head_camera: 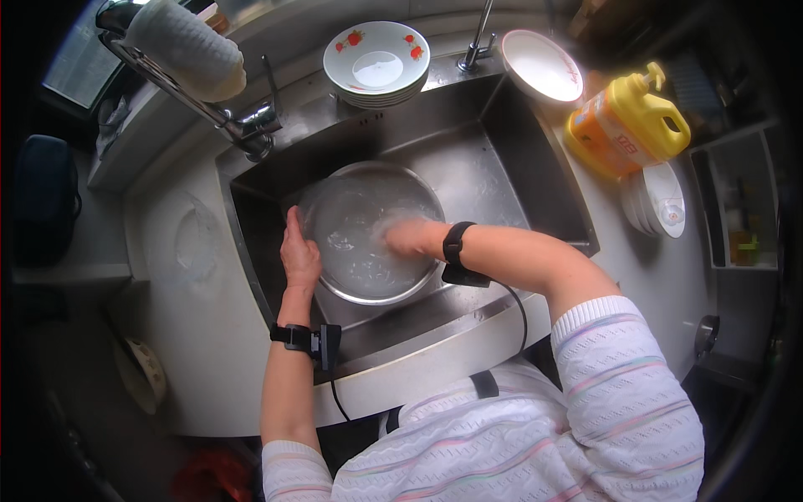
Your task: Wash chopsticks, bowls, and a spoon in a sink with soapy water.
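A round metal basin point(344, 296) of cloudy water stands in the left part of a stainless steel sink point(448, 160). My left hand point(300, 254) holds the basin at its left rim, fingers stretched along the outside. My right hand point(408, 235) reaches into the water from the right and is blurred by motion. Its fingertips are lost in the splashing, so whether it holds anything is hidden. Ripples and bright reflections cover the water point(351, 213).
A chrome faucet point(254, 135) with a pale cloth-like wrap point(185, 50) rises at the back left. Stacked flowered bowls point(376, 66) stand behind the sink. At right are another bowl point(542, 66), a yellow pump jug point(627, 125) and several small bowls point(655, 201). Clear plastic point(188, 241) lies left.
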A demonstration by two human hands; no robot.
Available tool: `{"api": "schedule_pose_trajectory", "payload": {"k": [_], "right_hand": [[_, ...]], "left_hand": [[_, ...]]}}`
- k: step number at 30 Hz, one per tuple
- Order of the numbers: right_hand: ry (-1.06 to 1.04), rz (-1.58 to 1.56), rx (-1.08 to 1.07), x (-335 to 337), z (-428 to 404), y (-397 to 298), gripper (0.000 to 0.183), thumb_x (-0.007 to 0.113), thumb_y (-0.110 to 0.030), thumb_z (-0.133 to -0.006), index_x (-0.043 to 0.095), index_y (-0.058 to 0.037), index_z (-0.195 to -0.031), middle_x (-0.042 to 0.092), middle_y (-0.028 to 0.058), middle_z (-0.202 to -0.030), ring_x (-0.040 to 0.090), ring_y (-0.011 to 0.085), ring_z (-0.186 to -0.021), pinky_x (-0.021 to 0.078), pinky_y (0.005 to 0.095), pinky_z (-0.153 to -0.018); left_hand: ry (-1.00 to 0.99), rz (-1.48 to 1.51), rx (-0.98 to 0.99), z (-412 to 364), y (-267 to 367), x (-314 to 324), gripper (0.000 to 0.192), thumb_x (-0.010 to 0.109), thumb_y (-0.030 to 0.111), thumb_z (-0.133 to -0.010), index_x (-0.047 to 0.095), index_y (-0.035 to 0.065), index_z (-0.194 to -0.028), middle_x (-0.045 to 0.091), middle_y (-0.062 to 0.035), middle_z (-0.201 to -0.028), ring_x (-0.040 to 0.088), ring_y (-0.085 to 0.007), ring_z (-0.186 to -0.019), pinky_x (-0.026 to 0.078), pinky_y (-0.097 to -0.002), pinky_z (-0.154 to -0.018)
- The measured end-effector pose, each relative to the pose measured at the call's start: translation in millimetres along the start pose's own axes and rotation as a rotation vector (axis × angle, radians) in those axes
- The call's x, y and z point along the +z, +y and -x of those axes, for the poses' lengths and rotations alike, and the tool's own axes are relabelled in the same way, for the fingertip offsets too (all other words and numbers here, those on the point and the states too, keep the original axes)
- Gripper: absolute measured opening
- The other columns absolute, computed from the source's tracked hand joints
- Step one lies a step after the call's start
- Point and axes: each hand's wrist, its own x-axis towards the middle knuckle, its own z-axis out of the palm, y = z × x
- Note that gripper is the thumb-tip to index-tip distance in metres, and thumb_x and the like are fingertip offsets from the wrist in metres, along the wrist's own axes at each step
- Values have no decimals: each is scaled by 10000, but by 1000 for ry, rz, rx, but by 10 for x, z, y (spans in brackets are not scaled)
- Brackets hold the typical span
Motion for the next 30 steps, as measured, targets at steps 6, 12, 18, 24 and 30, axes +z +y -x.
{"api": "schedule_pose_trajectory", "payload": {"k": [6,12,18,24,30], "right_hand": [[-173,-248,182,-119,-69,24,238,566,-59,-679,632,-35,-906,623,152,-927,594,314,-868,467,373,-769],[135,-297,-46,-139,74,-306,432,628,-103,-669,531,-60,-1087,531,111,-1110,483,281,-1067,391,437,-861],[-35,145,-74,168,49,-365,312,551,-126,-718,596,-108,-1026,544,45,-1111,409,263,-1154,314,526,-907],[-198,-141,-204,-516,111,-235,118,569,-166,-683,655,-141,-760,614,63,-718,586,263,-756,421,394,-720],[-306,-148,-238,-827,52,-122,200,654,-198,-598,659,-141,-790,641,53,-807,598,242,-769,469,317,-662]], "left_hand": [[-11,-67,-130,35,17,127,615,409,-65,-700,295,52,-1293,459,-232,-1200,472,-372,-1076,376,-395,-906],[-210,148,-515,43,388,267,648,435,-39,-701,272,78,-1317,524,-212,-1079,594,-333,-863,552,-372,-594],[-249,388,-643,51,179,357,678,438,-36,-708,229,72,-1343,470,-213,-1129,606,-290,-744,540,-322,-453],[39,-507,469,212,23,184,507,611,155,-759,444,34,-1223,452,-220,-1210,592,-336,-867,502,-437,-640],[-792,146,-96,280,545,-116,297,646,323,-769,663,27,-763,598,-52,-635,517,-119,-667,409,-285,-710]]}}
